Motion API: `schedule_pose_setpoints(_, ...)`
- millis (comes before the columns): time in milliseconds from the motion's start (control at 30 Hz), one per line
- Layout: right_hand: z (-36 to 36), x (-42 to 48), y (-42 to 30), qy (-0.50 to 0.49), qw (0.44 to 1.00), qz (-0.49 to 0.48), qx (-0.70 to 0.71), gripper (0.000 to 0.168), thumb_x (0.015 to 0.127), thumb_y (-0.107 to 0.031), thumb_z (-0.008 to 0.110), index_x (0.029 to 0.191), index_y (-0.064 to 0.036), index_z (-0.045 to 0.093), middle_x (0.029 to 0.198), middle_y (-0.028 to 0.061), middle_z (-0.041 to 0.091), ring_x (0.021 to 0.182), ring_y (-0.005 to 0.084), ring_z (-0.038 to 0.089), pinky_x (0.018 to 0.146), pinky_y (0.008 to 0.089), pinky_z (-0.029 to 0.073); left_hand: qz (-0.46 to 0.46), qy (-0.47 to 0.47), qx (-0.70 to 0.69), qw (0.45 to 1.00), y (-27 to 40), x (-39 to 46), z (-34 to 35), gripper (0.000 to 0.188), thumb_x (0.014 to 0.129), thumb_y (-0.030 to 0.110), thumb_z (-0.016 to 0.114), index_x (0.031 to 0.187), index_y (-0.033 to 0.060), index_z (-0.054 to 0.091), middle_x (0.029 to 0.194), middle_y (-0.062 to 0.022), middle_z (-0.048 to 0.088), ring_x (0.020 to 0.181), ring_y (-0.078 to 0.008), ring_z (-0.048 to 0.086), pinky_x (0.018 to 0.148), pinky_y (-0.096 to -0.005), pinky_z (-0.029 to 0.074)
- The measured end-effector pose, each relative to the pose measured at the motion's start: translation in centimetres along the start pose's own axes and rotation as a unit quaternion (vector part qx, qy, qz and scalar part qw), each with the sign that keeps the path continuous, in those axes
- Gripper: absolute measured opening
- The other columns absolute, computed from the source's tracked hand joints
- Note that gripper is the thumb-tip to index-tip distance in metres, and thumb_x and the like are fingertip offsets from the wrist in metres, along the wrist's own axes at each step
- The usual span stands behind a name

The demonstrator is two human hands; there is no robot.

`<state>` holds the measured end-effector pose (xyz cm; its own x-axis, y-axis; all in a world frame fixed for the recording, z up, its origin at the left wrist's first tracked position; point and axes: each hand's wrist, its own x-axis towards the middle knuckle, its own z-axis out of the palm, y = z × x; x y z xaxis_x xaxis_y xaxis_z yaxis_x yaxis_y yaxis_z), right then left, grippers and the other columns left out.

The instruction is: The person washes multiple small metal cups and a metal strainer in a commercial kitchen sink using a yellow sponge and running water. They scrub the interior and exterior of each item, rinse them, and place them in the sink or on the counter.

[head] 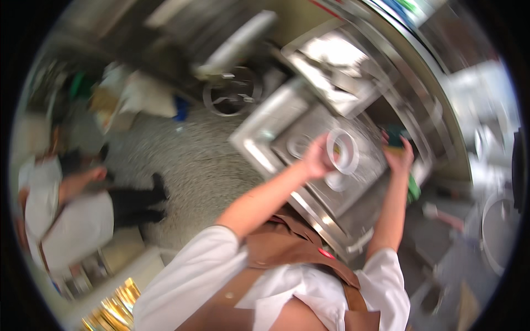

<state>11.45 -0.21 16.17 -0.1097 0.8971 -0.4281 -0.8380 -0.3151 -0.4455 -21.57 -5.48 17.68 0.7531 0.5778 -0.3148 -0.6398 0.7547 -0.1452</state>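
Observation:
My left hand holds a translucent plastic tub by its side, above a stainless steel sink. The tub's round rim faces up towards the camera. My right hand, at the right side of the sink, grips a dark green and yellow scouring sponge. The two hands are apart. Below the tub, a small whitish round thing lies in the basin, too blurred to name. Another round, clear thing shows at the left of the basin.
A metal container with shiny contents stands beyond the sink. A green cloth hangs near my right forearm. On the floor stands a round dark vessel. At the far left a person sits. Metal pans lie to the right.

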Motion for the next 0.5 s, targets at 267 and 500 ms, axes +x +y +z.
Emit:
schedule_pose_setpoints(267,-2.2,-5.6,-1.9,0.124,0.984,-0.054,-0.115,0.043,0.088,-0.016,0.057,0.126,0.004,0.049,0.121,0.0192,0.059,0.103,0.0337,0.063,0.079,0.0403,0.054,-0.055,0.134,0.088,0.985,-2.4,15.5,0.2,0.051,0.087,0.058,0.058,0.113,0.0160,0.049,0.118,-0.0162,0.055,0.112,-0.0342,0.053,0.097,-0.0577,0.039)
schedule_pose_setpoints(500,-1.5,-6.3,-3.9,0.117,0.889,-0.152,-0.415,0.040,0.085,-0.009,0.060,0.123,-0.005,0.050,0.109,0.0079,0.061,0.094,0.0181,0.062,0.074,0.0291,0.049,-0.027,0.142,0.186,0.972,-4.2,23.1,2.2,0.046,0.088,0.055,0.058,0.109,0.0151,0.059,0.112,-0.0102,0.060,0.110,-0.0260,0.056,0.097,-0.0500,0.043)
